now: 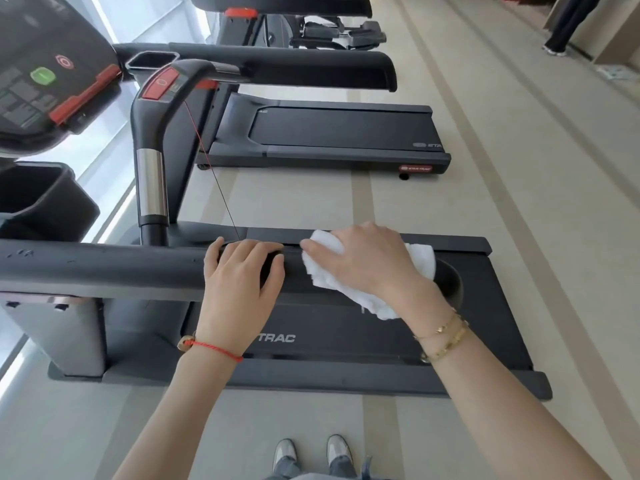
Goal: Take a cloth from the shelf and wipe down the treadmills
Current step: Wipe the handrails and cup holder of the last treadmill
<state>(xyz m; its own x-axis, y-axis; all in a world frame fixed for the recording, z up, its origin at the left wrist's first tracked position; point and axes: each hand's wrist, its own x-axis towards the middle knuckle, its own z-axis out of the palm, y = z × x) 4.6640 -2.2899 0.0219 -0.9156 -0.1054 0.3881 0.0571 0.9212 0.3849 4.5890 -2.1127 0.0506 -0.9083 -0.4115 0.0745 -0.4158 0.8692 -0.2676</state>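
I stand beside the nearest black treadmill [346,341], facing its side handrail [104,268]. My left hand [239,275] rests on top of the rail, fingers curled over its far side and gripping it. Just right of it, my right hand [367,261] presses a white cloth [329,275] onto the rail close to its end, fingers wrapped over the cloth. A fold of the cloth hangs below my wrist. The rail's rounded end [450,282] shows behind the cloth.
A second treadmill [339,133] stands parallel beyond, with its own handrail [294,64]. The console [45,81] and a cup holder [41,199] are at left. A thin red safety cord [207,157] hangs down. A person [564,26] stands far right on the beige floor.
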